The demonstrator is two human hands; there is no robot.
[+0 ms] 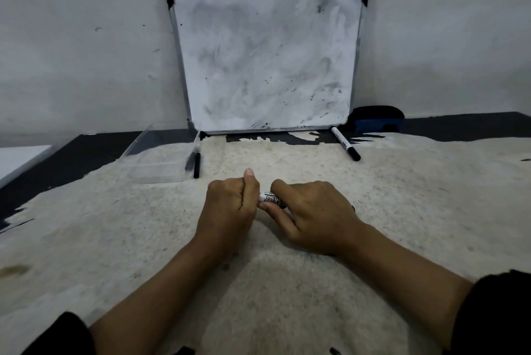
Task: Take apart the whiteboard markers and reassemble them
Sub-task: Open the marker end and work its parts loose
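Observation:
A white whiteboard marker with black lettering (268,198) lies crosswise between both hands, just above the worn table at centre. My left hand (230,205) is closed around its left end, thumb sticking up. My right hand (310,211) grips its right part, fingers curled over the barrel; both ends of the marker are hidden. A second white marker with a black cap (344,143) lies at the back right by the board's lower corner. A thin black marker piece (196,165) lies beside the clear tray.
A smudged whiteboard (267,58) leans against the wall at the back. A blue and black eraser (376,122) sits to its right. A clear plastic tray (158,159) stands at the back left. A white sheet (17,159) lies at the far left edge.

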